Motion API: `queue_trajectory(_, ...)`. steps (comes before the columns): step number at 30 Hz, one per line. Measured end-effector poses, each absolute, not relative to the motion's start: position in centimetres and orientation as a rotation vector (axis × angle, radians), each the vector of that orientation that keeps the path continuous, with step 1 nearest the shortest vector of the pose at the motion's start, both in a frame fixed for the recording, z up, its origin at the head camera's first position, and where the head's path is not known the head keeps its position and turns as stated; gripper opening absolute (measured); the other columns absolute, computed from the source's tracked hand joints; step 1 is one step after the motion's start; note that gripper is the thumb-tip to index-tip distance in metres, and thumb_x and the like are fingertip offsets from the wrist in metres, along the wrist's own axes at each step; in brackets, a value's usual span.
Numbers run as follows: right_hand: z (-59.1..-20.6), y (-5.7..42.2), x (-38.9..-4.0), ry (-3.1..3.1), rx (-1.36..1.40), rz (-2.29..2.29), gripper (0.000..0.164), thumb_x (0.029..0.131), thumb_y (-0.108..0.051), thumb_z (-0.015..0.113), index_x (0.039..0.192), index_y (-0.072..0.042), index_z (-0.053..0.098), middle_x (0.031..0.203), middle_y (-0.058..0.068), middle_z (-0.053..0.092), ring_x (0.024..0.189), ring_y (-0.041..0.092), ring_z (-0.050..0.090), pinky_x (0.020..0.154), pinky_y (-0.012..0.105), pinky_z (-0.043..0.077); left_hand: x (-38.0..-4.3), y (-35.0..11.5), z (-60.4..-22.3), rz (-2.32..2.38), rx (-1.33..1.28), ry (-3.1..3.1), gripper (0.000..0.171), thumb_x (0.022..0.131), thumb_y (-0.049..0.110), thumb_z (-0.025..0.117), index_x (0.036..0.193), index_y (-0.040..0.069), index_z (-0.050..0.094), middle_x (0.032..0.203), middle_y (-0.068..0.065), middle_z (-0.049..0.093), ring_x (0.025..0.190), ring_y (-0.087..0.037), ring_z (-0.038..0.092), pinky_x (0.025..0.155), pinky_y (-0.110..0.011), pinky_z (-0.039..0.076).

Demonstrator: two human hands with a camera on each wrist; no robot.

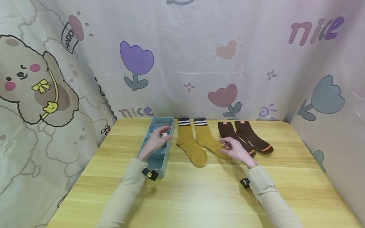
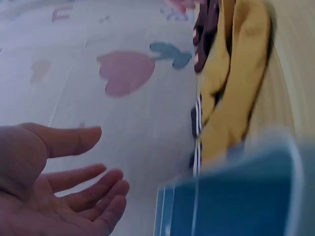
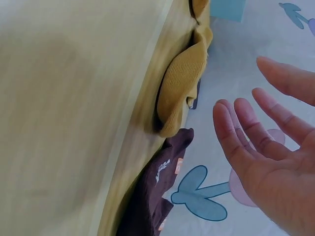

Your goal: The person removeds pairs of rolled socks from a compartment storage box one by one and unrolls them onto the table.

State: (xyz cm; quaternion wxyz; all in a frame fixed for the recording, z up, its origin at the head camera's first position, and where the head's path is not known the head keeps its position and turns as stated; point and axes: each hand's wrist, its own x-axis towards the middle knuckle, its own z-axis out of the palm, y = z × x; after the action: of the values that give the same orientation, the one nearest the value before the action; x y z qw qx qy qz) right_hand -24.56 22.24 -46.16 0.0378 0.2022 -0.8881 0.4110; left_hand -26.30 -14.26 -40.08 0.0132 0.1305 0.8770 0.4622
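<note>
Two mustard-yellow socks (image 1: pixel 188 142) with dark, white-striped cuffs lie side by side on the table. To their right are two dark brown socks (image 1: pixel 252 136) with orange toe trim. My left hand (image 1: pixel 156 139) hovers over a blue-grey divided organizer box (image 1: pixel 162 169), holding nothing; its fingers are spread in the left wrist view. Above the toe of the right yellow sock (image 3: pixel 184 83) hangs my right hand (image 1: pixel 235 150), fingers loosely bent and nothing in them. It hides part of that toe and of the nearer brown sock.
The wooden table (image 1: pixel 194 196) backs onto a printed curtain (image 1: pixel 182 63), which also hangs along both sides. Inside the organizer, dividers make several compartments, and a small white item (image 1: pixel 163 135) shows beside my left fingers. Each wrist wears a black camera strap (image 1: pixel 150 174).
</note>
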Motion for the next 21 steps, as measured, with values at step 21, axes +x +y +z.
queue_trajectory(21, -45.5, 21.2, -25.2, -2.624, 0.783, 1.512, 0.039, 0.088, -0.001, 0.074, 0.124, 0.009, 0.062, 0.122, 0.031, 0.062, 0.108, 0.049, 0.062, 0.098, 0.052, 0.053, -25.2, -24.3, -42.4, 1.405, 0.105, 2.719, 0.055, 0.096, 0.012, 0.066, 0.141, -0.011, 0.047, 0.139, -0.035, 0.053, 0.124, -0.046, 0.056, 0.101, -0.045, 0.053)
